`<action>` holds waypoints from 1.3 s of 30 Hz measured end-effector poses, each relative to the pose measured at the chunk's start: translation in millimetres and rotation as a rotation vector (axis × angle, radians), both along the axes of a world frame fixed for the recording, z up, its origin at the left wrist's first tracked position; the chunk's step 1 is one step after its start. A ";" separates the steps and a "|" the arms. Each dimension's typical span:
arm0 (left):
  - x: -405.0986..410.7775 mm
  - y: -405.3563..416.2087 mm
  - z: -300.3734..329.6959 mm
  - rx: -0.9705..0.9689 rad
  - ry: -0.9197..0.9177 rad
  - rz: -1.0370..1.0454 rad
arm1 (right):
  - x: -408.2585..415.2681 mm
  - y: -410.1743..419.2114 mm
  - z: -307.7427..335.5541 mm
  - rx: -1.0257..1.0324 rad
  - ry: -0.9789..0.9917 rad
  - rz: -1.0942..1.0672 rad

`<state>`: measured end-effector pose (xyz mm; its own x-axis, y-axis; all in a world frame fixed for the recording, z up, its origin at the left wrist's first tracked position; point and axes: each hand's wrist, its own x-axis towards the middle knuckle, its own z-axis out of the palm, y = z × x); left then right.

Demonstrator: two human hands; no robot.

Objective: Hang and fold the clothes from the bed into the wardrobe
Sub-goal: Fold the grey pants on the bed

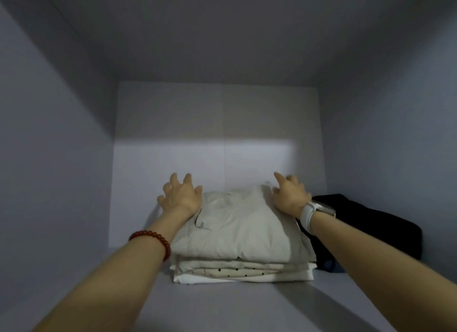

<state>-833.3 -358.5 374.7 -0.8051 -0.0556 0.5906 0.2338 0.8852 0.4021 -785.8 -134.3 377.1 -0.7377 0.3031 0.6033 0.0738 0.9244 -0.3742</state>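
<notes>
A stack of folded pale clothes sits on the wardrobe shelf, a cream garment on top and a dotted one lower down. My left hand hovers at the stack's far left corner with fingers spread, and whether it touches the cloth is unclear. My right hand, with a white watch on the wrist, rests at the far right corner with fingers loosely extended. Neither hand grips anything.
A dark folded garment lies on the shelf right of the stack, touching it. The white wardrobe walls close in on both sides, with the back panel just behind the stack. Bare shelf lies to the left and in front.
</notes>
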 end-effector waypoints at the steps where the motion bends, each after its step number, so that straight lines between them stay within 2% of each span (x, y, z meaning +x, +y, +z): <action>1: 2.4 0.9 7.4 -0.051 0.060 -0.067 | 5.2 -2.3 7.2 0.092 0.092 0.041; 3: 8.0 8.2 9.6 -0.205 0.075 -0.191 | 9.0 -9.4 14.3 0.231 0.152 0.216; 4: 9.2 13.3 1.5 -0.293 0.013 -0.223 | 8.2 -13.4 9.6 0.274 0.076 0.279; 6: 2.7 20.5 -23.0 -0.403 -0.167 -0.256 | -1.4 -17.2 -13.6 0.307 -0.197 0.287; 8: -7.4 23.5 -43.2 -0.376 -0.311 -0.294 | -14.5 -14.4 -42.0 0.279 -0.390 0.238; 12: -18.8 31.3 -48.4 -0.379 -0.343 -0.245 | -38.3 -6.1 -58.8 0.228 -0.453 0.215; 14: -15.3 35.0 -50.2 -0.407 -0.316 -0.195 | -35.4 -7.8 -57.5 0.267 -0.478 0.198; 16: -8.7 33.6 -49.6 -0.443 -0.182 -0.108 | -25.1 -13.4 -55.5 0.279 -0.428 0.185; 19: 13.1 31.0 -35.8 -0.417 0.061 -0.063 | 6.3 -22.0 -40.1 0.252 -0.219 0.185; 24: 83.7 13.3 -23.3 -0.319 0.236 -0.125 | 71.5 -31.0 -34.3 0.165 -0.009 0.281; 29: 187.4 -10.2 -48.9 -0.139 0.302 -0.112 | 165.8 -52.6 -59.9 0.016 0.181 0.488; 32: 258.6 -17.7 -100.1 -0.021 0.305 -0.109 | 224.2 -61.3 -102.2 -0.099 0.258 0.588; 34: 301.7 -19.6 -139.2 0.038 0.258 -0.107 | 262.2 -62.5 -135.8 -0.164 0.244 0.654; 39: 406.5 -33.6 -237.6 0.182 0.084 -0.096 | 349.6 -70.5 -230.0 -0.244 0.024 0.753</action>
